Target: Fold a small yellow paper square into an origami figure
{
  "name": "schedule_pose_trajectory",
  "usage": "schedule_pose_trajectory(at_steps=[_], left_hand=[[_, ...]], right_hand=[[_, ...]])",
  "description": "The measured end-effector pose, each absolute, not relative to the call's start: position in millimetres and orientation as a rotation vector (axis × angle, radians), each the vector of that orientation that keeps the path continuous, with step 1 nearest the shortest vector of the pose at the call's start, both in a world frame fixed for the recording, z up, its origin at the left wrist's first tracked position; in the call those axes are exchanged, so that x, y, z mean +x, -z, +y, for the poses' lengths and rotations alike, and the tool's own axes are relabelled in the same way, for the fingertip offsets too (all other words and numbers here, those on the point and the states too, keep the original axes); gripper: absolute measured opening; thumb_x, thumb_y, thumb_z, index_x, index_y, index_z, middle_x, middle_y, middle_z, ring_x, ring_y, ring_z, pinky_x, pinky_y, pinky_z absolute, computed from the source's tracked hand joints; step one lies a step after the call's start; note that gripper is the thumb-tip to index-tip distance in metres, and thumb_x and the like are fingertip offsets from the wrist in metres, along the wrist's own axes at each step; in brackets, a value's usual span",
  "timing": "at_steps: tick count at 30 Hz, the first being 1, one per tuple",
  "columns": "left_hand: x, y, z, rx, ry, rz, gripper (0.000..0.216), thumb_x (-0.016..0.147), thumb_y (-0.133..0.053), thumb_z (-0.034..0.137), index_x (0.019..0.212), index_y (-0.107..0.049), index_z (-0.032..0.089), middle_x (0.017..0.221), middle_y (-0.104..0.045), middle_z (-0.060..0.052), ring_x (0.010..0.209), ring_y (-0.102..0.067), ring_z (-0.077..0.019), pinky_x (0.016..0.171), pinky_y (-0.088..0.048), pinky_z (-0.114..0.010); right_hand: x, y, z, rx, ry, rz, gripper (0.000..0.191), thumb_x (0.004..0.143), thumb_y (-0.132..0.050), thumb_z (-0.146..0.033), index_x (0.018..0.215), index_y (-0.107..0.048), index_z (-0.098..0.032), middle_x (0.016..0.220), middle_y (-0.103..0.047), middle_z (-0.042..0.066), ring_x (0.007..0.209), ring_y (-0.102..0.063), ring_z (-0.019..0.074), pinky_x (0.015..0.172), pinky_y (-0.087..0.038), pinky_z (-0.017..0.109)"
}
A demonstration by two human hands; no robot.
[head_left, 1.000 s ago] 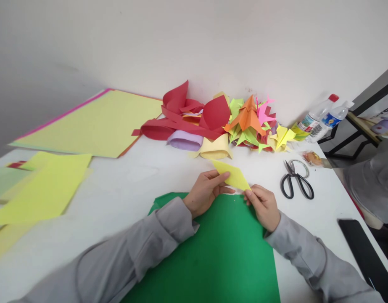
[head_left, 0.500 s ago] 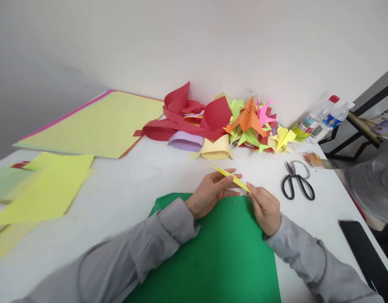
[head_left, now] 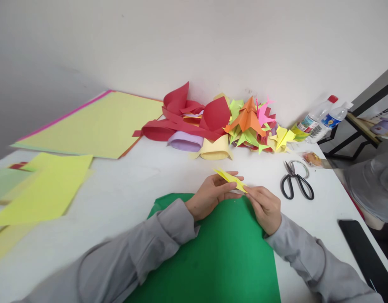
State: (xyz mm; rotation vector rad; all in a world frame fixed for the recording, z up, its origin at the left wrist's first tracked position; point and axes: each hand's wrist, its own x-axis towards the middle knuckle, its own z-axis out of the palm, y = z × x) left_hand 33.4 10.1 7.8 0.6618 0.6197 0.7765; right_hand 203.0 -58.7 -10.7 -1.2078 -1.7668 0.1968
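A small folded piece of yellow paper [head_left: 230, 178] is held up between my two hands, above the far edge of a green sheet [head_left: 225, 252]. My left hand [head_left: 209, 192] grips its left part, thumb on the near face and fingers behind. With thumb and fingertips, my right hand [head_left: 265, 207] pinches the paper's right end. The paper slants down to the right, and its underside is partly hidden by my fingers.
Black-handled scissors [head_left: 297, 181] and a tape roll [head_left: 299, 169] lie to the right, near a black flat object [head_left: 367, 256]. Folded paper shapes [head_left: 247, 122] and red paper loops [head_left: 187, 115] are piled by the wall. Bottles [head_left: 316, 115] stand behind; yellow sheets [head_left: 51, 189] lie left.
The yellow paper has turned slightly, so more of its broad face shows. My hands have barely shifted, both still on it.
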Motion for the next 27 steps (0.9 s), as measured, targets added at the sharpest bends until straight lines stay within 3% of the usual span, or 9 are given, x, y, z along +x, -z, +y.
schedule_pose_trajectory(at_steps=[7, 13, 16, 19, 23, 27], left_hand=[[32.4, -0.1, 12.5, 0.645, -0.754, 0.514, 0.039, 0.07, -0.075, 0.02, 0.106, -0.063, 0.01, 0.105, -0.069, -0.013, 0.084, -0.067, -0.0209, 0.069, -0.06, -0.033], [33.5, 5.0, 13.7, 0.712, -0.762, 0.575, 0.03, 0.071, -0.075, 0.028, 0.092, -0.069, 0.008, 0.094, -0.072, -0.013, 0.075, -0.068, -0.0206, 0.058, -0.058, -0.027], [33.5, 7.0, 13.1, 0.752, -0.749, 0.592, 0.029, 0.07, -0.076, 0.028, 0.092, -0.07, 0.01, 0.093, -0.072, -0.011, 0.076, -0.068, -0.0209, 0.058, -0.058, -0.027], [33.7, 9.1, 11.8, 0.825, -0.713, 0.588, 0.029, 0.071, -0.075, 0.031, 0.091, -0.071, 0.011, 0.09, -0.073, -0.01, 0.075, -0.068, -0.0205, 0.061, -0.058, -0.029], [34.9, 9.3, 9.9, 0.922, -0.697, 0.59, 0.031, 0.07, -0.075, 0.035, 0.092, -0.072, 0.012, 0.084, -0.073, -0.007, 0.073, -0.067, -0.0194, 0.062, -0.057, -0.028], [35.4, 6.6, 8.5, 1.043, -0.716, 0.608, 0.023, 0.069, -0.075, 0.03, 0.084, -0.073, 0.012, 0.079, -0.073, -0.005, 0.07, -0.066, -0.0175, 0.064, -0.055, -0.027]], right_hand=[[203.9, 13.6, -58.1, -1.193, -0.116, -1.796, 0.032, 0.089, -0.053, -0.013, 0.114, -0.067, -0.026, 0.091, -0.068, 0.007, 0.081, -0.065, 0.0152, 0.069, -0.055, 0.026], [202.5, 9.0, -60.3, -1.173, -0.113, -1.809, 0.028, 0.085, -0.061, -0.021, 0.112, -0.067, -0.024, 0.092, -0.068, 0.008, 0.082, -0.066, 0.0181, 0.071, -0.056, 0.029], [205.0, 6.7, -61.5, -1.208, -0.298, -1.753, 0.038, 0.089, -0.054, -0.032, 0.125, -0.056, -0.019, 0.096, -0.069, 0.01, 0.082, -0.065, 0.0196, 0.073, -0.055, 0.033], [207.0, 9.0, -58.1, -1.293, -0.647, -1.571, 0.036, 0.093, -0.045, -0.036, 0.124, -0.052, -0.018, 0.064, -0.061, -0.001, 0.056, -0.059, 0.0136, 0.057, -0.051, 0.027], [206.1, 14.5, -51.1, -1.306, -0.999, -1.402, 0.038, 0.085, -0.057, -0.042, 0.114, -0.054, -0.018, 0.051, -0.048, -0.009, 0.044, -0.054, 0.0103, 0.046, -0.045, 0.022], [205.5, 15.0, -48.9, -1.306, -1.082, -1.379, 0.039, 0.082, -0.059, -0.048, 0.106, -0.058, -0.018, 0.05, -0.052, -0.007, 0.043, -0.052, 0.0096, 0.044, -0.043, 0.022]])
